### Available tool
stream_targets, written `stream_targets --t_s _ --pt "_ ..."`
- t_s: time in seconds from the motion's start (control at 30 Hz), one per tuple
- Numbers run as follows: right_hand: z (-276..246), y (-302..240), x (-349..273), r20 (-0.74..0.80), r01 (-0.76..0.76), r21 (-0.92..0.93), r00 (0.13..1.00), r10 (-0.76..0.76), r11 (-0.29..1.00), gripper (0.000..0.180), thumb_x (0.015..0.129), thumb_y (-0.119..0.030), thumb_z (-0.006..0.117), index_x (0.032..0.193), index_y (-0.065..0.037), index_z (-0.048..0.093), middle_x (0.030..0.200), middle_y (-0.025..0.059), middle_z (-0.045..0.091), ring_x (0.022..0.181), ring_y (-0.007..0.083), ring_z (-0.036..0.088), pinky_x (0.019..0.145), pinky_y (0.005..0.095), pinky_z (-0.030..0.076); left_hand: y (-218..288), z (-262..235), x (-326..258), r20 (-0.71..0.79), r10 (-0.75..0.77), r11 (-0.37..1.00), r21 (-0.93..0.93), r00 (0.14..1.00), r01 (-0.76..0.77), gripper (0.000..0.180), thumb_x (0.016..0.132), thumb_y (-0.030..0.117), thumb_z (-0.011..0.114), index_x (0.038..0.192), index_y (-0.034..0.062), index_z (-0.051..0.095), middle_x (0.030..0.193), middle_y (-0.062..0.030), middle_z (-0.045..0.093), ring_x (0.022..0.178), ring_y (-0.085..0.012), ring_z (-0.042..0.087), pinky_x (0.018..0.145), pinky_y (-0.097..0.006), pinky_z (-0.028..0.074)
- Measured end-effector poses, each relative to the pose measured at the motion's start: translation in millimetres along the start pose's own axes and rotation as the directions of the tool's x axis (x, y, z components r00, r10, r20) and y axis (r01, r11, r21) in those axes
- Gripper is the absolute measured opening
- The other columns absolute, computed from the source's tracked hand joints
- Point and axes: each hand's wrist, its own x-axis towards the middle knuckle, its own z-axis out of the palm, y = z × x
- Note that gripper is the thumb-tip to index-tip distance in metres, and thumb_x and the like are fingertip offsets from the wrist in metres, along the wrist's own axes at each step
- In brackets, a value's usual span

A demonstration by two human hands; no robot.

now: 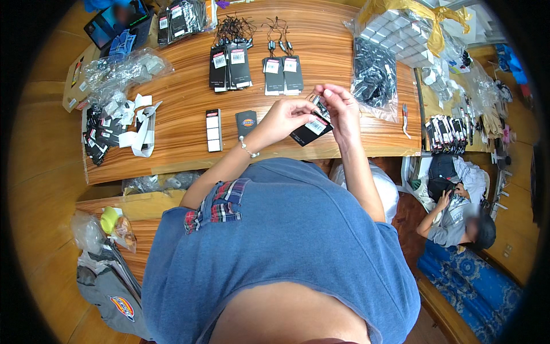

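Note:
Over the near edge of the wooden table, a black hang tag (305,136) with a white barcode label is up in my hands. My left hand (291,117) grips its upper edge between thumb and fingers. Close beside it, my right hand (342,112) pinches at the tag's dark cord (321,104); part of the cord is hidden by the fingers. Left of my hands lie a small dark tag (246,122) and a strip of white-and-black labels (213,131). Farther back are two groups of corded hang tags, a thicker pile (230,69) and a thinner one (283,74).
A plastic bag of black cords (373,71) lies at the right, with red-handled snips (405,120) near the table's right edge. White boxes (395,34) stand behind. At the left are label scraps (140,129) and plastic bags (129,69). Another person (458,223) sits at the right.

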Motion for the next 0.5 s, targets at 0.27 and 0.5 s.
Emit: stream_targets --t_s 0.27,0.5 --pt "-6.6 -15.7 33.2 0.038 -0.074 0.517 0.997 0.063 0.853 0.014 0.087 -0.005 0.053 0.101 -0.004 0.055 0.095 0.0086 0.061 0.09 0.019 0.059 0.082 0.0346 0.048 0.1 -14.2 -23.0 -0.107 -0.079 0.997 -0.002 0.991 0.079 0.017 0.084 0.004 0.059 0.1 0.0002 0.061 0.094 -0.0055 0.064 0.086 -0.011 0.061 0.079 -0.023 0.049" --pt "27.9 -22.2 16.7 0.175 -0.091 0.253 0.983 0.047 0.963 0.009 0.086 -0.003 0.055 0.095 -0.002 0.056 0.086 0.0118 0.063 0.077 0.0179 0.062 0.073 0.0287 0.051 9.9 -39.2 -23.2 -0.487 0.172 0.983 0.034 0.856 -0.178 0.016 0.08 -0.002 0.061 0.097 -0.0007 0.062 0.104 -0.0079 0.059 0.089 -0.0124 0.06 0.078 -0.023 0.05"
